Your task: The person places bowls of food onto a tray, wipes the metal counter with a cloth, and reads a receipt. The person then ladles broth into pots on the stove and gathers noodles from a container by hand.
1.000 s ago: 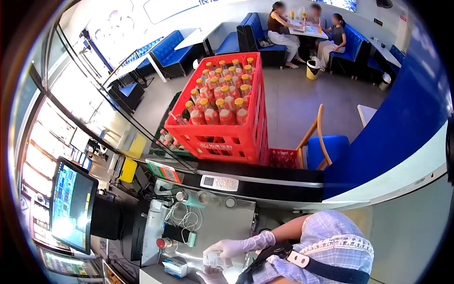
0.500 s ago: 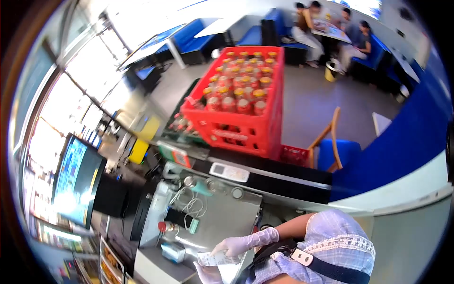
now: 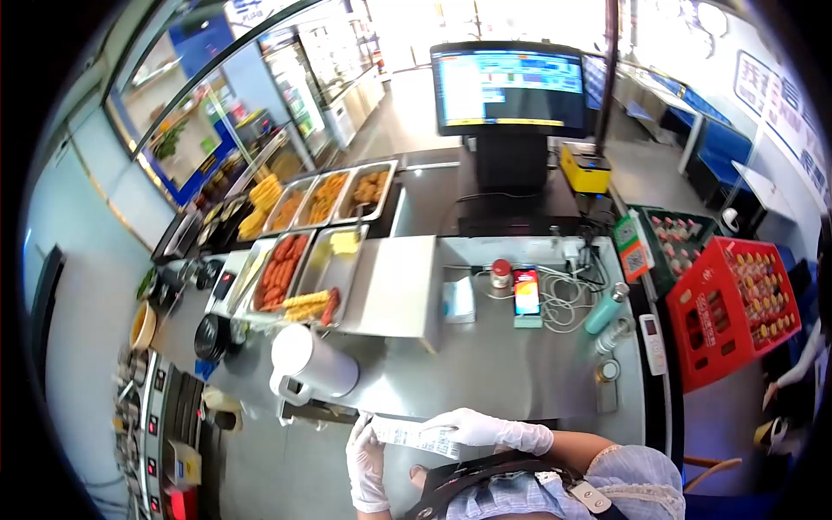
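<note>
A printed paper receipt (image 3: 414, 436) stretches between my gloved hands, low in front of my body. My left hand (image 3: 367, 459) pinches its left end, fingertips pointing up. At the upper right part of the paper, my right hand (image 3: 472, 429) has its fingers closed on the edge. The print is too small to read. Ahead of the left hand stands a white jug (image 3: 316, 364) with a handle, at the front edge of the steel counter (image 3: 485, 373).
Food trays (image 3: 282, 273) with sausages and fried items stand at the left. A monitor (image 3: 511, 91) rises at the back. A lit phone (image 3: 526, 292), cables, a teal bottle (image 3: 607, 308) and a red crate (image 3: 719, 312) of bottles are on the right. Another person's arm (image 3: 797, 368) shows far right.
My view has swung left from the seating area to the counter and food trays. The receipt stays in my hands, and my right hand still touches it.
</note>
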Demonstrator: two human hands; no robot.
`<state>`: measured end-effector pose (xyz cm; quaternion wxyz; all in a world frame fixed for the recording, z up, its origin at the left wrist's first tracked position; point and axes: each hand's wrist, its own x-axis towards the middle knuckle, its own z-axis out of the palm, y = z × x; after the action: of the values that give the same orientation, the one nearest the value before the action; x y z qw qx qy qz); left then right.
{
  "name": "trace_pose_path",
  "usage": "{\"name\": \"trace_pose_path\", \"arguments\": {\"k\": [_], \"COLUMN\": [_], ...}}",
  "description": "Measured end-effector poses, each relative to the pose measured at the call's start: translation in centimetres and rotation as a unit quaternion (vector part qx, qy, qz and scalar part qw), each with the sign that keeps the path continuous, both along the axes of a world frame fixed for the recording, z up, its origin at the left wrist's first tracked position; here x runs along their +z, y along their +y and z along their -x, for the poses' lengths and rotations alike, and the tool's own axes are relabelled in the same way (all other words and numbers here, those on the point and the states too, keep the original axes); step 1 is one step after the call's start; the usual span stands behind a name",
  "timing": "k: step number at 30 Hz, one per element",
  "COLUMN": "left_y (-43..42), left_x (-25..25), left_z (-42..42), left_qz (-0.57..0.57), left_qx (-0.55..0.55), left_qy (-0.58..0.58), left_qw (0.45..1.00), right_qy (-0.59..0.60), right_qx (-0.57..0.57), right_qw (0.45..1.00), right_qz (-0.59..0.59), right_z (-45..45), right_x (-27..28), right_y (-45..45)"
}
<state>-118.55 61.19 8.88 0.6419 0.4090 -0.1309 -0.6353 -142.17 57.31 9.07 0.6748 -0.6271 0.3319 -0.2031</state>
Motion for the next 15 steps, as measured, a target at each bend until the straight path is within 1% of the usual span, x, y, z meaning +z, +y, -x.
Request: {"name": "trace_pose_path", "arguments": {"k": [2, 4, 6, 7, 9, 10, 11, 13, 14, 15], "left_y": [2.0, 4.3, 6.5, 7.7, 9.7, 10.5, 11.3, 13.5, 14.3, 14.9], "left_x": [-0.2, -1.9, -3.6, -4.1, -4.9, -4.9, -5.1, -5.3, -5.5, -5.3], "left_z": [-3.8, -8.5, -13.4, -15.6, -20.0, -21.8, -23.9, -28.5, -30.8, -32.7], "left_qz": [-0.007, 0.000, 0.001, -0.002, -0.031, -0.046, -0.051, -0.059, -0.058, -0.063], "left_qx": [0.042, 0.077, 0.093, 0.105, 0.163, 0.197, 0.204, 0.249, 0.263, 0.266], "left_qy": [-0.018, -0.018, -0.086, -0.083, -0.184, -0.213, -0.211, -0.268, -0.275, -0.277], "left_qw": [0.999, 0.997, 0.992, 0.991, 0.969, 0.956, 0.954, 0.929, 0.923, 0.921], "right_qy": [0.006, 0.016, 0.039, 0.041, 0.062, 0.059, 0.060, 0.083, 0.031, 0.029], "right_qx": [0.065, 0.107, 0.162, 0.175, 0.224, 0.238, 0.246, 0.296, 0.297, 0.301], "right_qw": [0.995, 0.992, 0.985, 0.982, 0.972, 0.969, 0.967, 0.951, 0.951, 0.950], "right_qz": [0.069, 0.063, 0.052, 0.050, 0.028, 0.037, 0.034, 0.027, 0.083, 0.080], "right_z": [-4.2, -8.7, -13.5, -16.0, -21.3, -23.8, -26.5, -32.0, -34.7, -37.1], "right_x": [-0.2, -0.3, 0.6, 0.5, 0.5, 1.4, 1.2, -0.1, -3.5, -3.5], "right_y": [-0.3, 0.0, 0.3, 0.5, 0.8, 1.1, 1.2, 1.6, 2.1, 2.2]}}
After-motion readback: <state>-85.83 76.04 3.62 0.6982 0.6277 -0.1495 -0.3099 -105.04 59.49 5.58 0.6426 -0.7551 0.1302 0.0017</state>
